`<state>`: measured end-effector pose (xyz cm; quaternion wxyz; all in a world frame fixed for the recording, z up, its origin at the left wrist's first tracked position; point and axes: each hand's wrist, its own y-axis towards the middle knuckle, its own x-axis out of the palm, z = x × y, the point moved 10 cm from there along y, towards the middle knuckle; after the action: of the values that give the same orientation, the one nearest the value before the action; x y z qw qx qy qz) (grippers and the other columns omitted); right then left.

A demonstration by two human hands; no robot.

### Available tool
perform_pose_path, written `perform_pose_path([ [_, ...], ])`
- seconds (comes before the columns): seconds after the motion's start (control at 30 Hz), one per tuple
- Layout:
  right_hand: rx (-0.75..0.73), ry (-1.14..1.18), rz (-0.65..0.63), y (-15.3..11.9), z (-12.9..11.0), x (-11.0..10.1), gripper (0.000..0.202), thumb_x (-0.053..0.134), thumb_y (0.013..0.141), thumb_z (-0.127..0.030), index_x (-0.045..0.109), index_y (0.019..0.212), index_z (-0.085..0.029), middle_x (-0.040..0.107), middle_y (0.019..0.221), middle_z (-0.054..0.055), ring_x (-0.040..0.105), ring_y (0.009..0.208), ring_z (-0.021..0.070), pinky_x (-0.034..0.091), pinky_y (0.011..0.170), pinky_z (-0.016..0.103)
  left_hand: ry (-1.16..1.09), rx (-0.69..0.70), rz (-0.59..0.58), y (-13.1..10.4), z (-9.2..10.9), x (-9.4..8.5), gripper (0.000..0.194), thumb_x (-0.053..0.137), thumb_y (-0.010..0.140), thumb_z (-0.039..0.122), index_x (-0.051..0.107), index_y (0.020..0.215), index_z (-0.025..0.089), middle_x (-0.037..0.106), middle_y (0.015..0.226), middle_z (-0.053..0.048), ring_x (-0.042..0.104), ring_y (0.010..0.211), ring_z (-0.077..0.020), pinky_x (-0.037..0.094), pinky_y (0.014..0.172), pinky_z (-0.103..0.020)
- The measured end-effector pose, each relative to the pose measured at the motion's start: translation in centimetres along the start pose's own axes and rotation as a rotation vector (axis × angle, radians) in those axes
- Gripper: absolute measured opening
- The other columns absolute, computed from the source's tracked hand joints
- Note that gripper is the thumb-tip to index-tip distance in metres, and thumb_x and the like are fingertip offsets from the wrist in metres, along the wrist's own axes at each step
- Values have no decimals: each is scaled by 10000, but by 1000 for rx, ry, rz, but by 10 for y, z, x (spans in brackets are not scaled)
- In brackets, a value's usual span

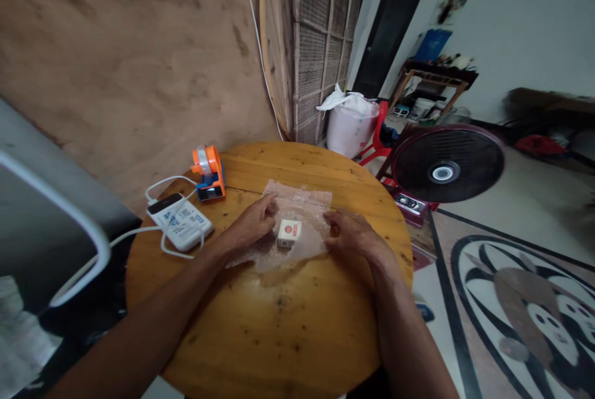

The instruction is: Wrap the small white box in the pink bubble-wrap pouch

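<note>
A small white box with a red round mark and red lettering sits on a sheet of clear bubble wrap, spread over the round wooden table. My left hand is at the wrap's left side, fingers curled and closed on its edge. At the right side, my right hand pinches the other edge between thumb and fingers. The box lies between both hands, and neither touches it. Part of the wrap under my left fingers is hidden.
On the table's left stand a white power bank with looped white cables and an orange-and-blue device. A brown wall rises behind. Beyond the table's right edge is a dark round fan; a white sack stands farther back.
</note>
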<state>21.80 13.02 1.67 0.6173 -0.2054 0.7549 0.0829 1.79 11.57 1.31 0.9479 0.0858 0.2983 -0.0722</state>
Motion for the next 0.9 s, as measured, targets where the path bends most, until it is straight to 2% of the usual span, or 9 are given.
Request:
perform_pose_path([
  [0.1,-32,47,-12,-1,-4,-3,324,659,698,-352,640,992,-215,642,962,33,532,819,175,305,670,257,22,33,-54,-7,21,-1,492,446,773,143,491,1262,162,633,927,-39,572,807,-170,467,737,-284],
  [0.17,-4,69,-15,-1,-2,-4,248,629,734,-356,639,924,-197,641,894,27,521,760,159,284,625,254,177,82,-77,-17,39,-5,413,468,807,196,526,1215,162,635,1037,-75,581,909,-209,467,824,-338],
  [0.23,40,74,14,-1,0,-6,207,605,768,-358,635,885,-189,639,859,27,518,739,152,269,609,253,368,119,-11,-31,53,-15,463,484,822,226,488,1280,162,565,1240,-122,508,1133,-271,401,975,-411],
  [0.27,55,70,43,-1,1,-9,200,599,780,-355,633,884,-188,640,857,28,520,738,150,265,608,253,443,121,14,-39,57,-18,483,493,814,229,479,1291,155,542,1273,-135,481,1173,-288,378,1005,-434],
  [0.37,83,40,89,0,-1,-11,209,616,779,-342,631,923,-191,648,874,30,538,748,150,262,609,254,554,77,-13,-64,56,-8,432,494,819,263,517,1246,200,574,1201,-107,523,1095,-286,416,956,-438],
  [0.47,103,-7,39,3,-1,-6,222,610,784,-349,635,944,-196,664,896,39,571,780,166,279,614,258,560,13,17,-83,46,6,615,568,756,290,409,1343,197,544,1265,-124,495,1152,-309,413,973,-448],
  [0.63,84,-94,2,9,-6,-10,300,612,780,-377,629,1024,-203,684,982,74,616,875,214,340,672,273,639,19,69,-98,39,28,848,657,695,395,292,1428,173,307,1492,-178,296,1358,-368,291,1096,-503],
  [0.73,66,-143,-21,10,-11,-14,320,663,736,-359,638,1011,-198,692,995,93,631,901,244,370,720,302,638,44,87,-104,39,35,863,650,720,423,263,1443,157,257,1514,-194,250,1384,-381,268,1108,-519],
  [0.9,28,-240,8,4,-21,-18,326,645,767,-333,614,1059,-190,669,1050,116,622,945,258,384,805,350,612,65,223,-119,53,36,822,603,774,314,179,1471,204,270,1508,-158,218,1396,-357,279,1099,-524],
])
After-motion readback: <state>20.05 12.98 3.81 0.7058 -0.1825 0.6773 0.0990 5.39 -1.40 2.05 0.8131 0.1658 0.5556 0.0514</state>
